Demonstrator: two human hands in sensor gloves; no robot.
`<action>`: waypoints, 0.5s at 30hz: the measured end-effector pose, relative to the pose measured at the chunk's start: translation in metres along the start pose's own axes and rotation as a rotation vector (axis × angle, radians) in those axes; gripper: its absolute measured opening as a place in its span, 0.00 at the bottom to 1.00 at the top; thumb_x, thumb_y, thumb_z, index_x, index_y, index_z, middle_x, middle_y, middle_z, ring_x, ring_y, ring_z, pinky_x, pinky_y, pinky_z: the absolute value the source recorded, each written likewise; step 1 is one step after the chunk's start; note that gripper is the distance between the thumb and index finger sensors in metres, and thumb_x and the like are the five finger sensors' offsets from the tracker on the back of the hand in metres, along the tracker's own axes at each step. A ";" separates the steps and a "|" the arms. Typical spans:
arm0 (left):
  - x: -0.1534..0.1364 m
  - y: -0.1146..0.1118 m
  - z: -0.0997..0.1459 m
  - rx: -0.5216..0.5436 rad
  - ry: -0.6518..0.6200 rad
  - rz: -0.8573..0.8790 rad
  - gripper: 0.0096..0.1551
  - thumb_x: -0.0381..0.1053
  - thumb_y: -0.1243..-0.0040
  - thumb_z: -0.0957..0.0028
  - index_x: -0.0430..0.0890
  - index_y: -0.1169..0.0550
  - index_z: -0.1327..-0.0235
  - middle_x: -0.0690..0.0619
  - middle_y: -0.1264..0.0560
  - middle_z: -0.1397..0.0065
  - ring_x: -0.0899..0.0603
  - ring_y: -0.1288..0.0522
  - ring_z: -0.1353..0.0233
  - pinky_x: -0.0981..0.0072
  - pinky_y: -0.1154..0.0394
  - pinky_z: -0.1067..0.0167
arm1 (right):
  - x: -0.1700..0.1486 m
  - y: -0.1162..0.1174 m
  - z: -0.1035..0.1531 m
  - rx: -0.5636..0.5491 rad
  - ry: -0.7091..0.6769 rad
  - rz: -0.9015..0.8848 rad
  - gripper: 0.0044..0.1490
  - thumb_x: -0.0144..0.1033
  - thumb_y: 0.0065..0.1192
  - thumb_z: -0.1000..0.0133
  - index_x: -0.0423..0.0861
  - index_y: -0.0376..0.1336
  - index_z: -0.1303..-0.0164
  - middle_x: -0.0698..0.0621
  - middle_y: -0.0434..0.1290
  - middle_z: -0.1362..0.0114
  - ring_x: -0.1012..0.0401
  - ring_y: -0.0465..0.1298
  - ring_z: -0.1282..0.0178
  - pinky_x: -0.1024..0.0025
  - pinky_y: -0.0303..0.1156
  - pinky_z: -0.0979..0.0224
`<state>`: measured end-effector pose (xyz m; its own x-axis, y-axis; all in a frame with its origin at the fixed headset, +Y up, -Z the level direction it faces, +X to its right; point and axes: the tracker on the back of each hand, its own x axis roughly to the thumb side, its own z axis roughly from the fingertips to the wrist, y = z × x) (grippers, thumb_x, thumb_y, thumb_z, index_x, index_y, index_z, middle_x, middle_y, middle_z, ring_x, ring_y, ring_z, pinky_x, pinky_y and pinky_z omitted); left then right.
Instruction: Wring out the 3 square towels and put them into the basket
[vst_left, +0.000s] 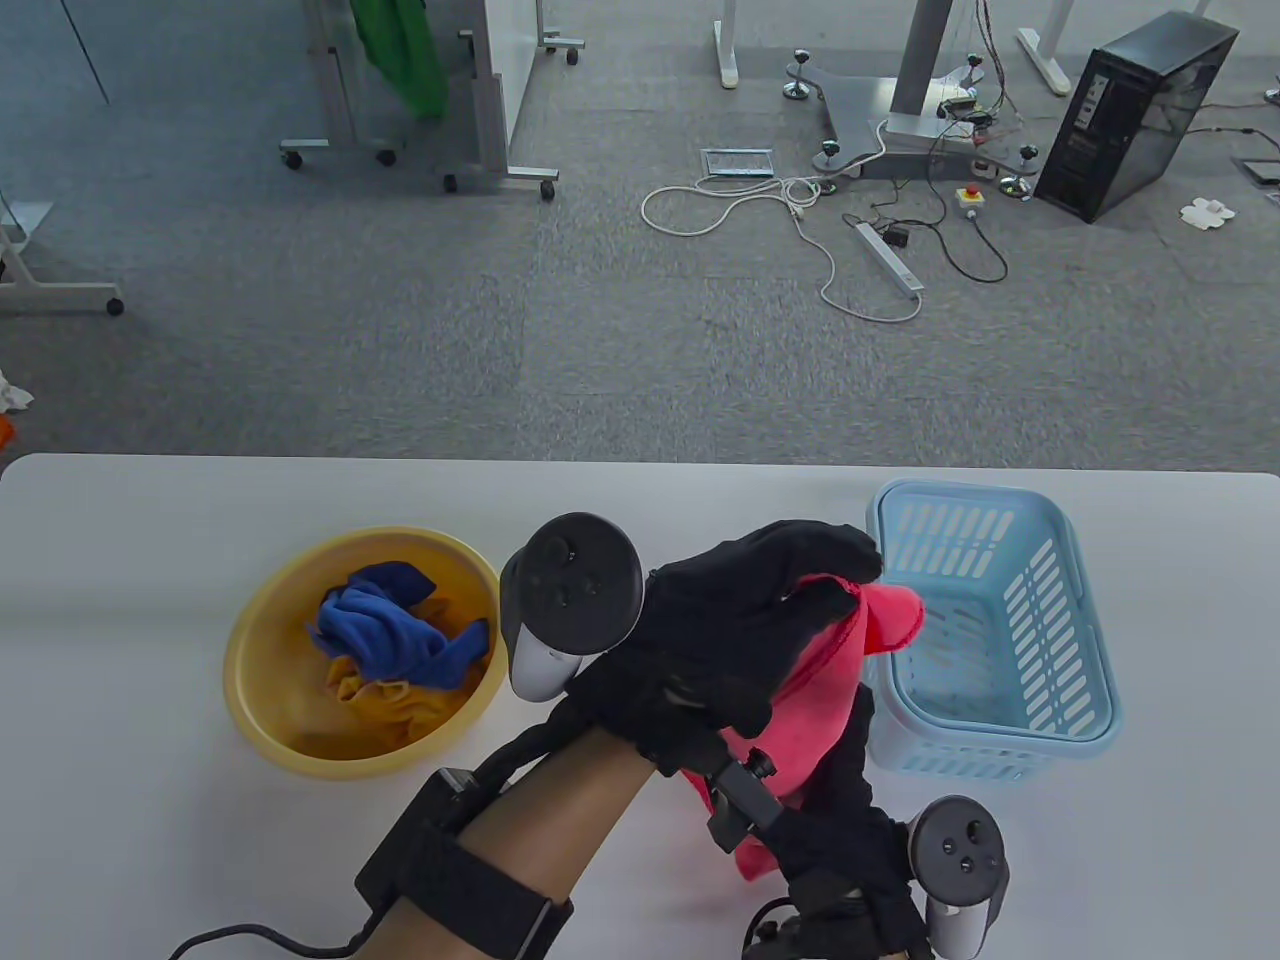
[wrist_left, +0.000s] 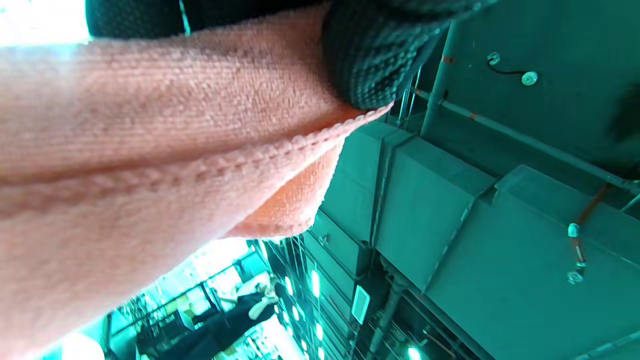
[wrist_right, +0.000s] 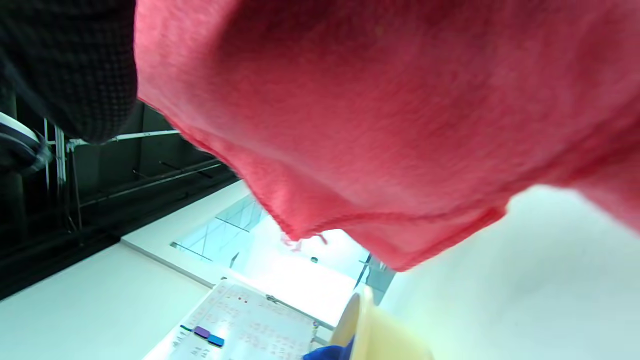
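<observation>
A red towel (vst_left: 815, 700) is stretched between both hands above the table, just left of the light-blue basket (vst_left: 985, 765). My left hand (vst_left: 815, 585) grips its upper end, which pokes over the basket's left rim. My right hand (vst_left: 845, 800) grips the lower end near the front edge. The towel (wrist_left: 150, 150) fills the left wrist view under a gloved finger (wrist_left: 370, 55). In the right wrist view the towel (wrist_right: 400, 100) hangs beside the glove (wrist_right: 65, 60). A blue towel (vst_left: 385, 630) and a yellow towel (vst_left: 385, 700) lie in the yellow basin (vst_left: 250, 640).
The basket holds nothing that I can see. The basin stands left of my left forearm, and its rim (wrist_right: 365, 330) shows in the right wrist view. The white table (vst_left: 150, 560) ends at a far edge, with grey carpet, cables and a computer tower (vst_left: 1130, 115) beyond.
</observation>
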<state>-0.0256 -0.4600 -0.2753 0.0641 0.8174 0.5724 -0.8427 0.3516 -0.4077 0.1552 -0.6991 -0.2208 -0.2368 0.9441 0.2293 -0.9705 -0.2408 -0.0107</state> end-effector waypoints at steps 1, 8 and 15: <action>0.000 -0.002 0.000 -0.008 -0.001 0.011 0.21 0.47 0.33 0.43 0.54 0.17 0.36 0.45 0.19 0.33 0.35 0.16 0.38 0.32 0.29 0.38 | -0.001 0.000 0.000 -0.006 0.003 0.010 0.88 0.64 0.80 0.53 0.39 0.20 0.21 0.29 0.33 0.16 0.32 0.55 0.17 0.24 0.45 0.21; -0.002 -0.015 -0.003 -0.075 -0.020 0.136 0.21 0.47 0.33 0.43 0.54 0.17 0.36 0.46 0.19 0.32 0.35 0.17 0.37 0.32 0.29 0.37 | 0.001 0.002 -0.001 -0.024 -0.021 0.096 0.84 0.59 0.84 0.54 0.41 0.26 0.18 0.40 0.65 0.25 0.54 0.77 0.48 0.37 0.65 0.23; -0.004 -0.010 0.001 -0.092 0.008 0.128 0.21 0.47 0.33 0.43 0.54 0.17 0.36 0.46 0.19 0.32 0.35 0.17 0.36 0.32 0.29 0.37 | 0.000 0.004 -0.002 -0.001 -0.038 0.093 0.43 0.47 0.78 0.44 0.55 0.58 0.21 0.48 0.77 0.44 0.58 0.79 0.59 0.45 0.73 0.29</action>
<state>-0.0175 -0.4671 -0.2729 -0.0356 0.8618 0.5060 -0.7919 0.2845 -0.5403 0.1512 -0.6991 -0.2228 -0.3237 0.9084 0.2644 -0.9446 -0.3265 -0.0348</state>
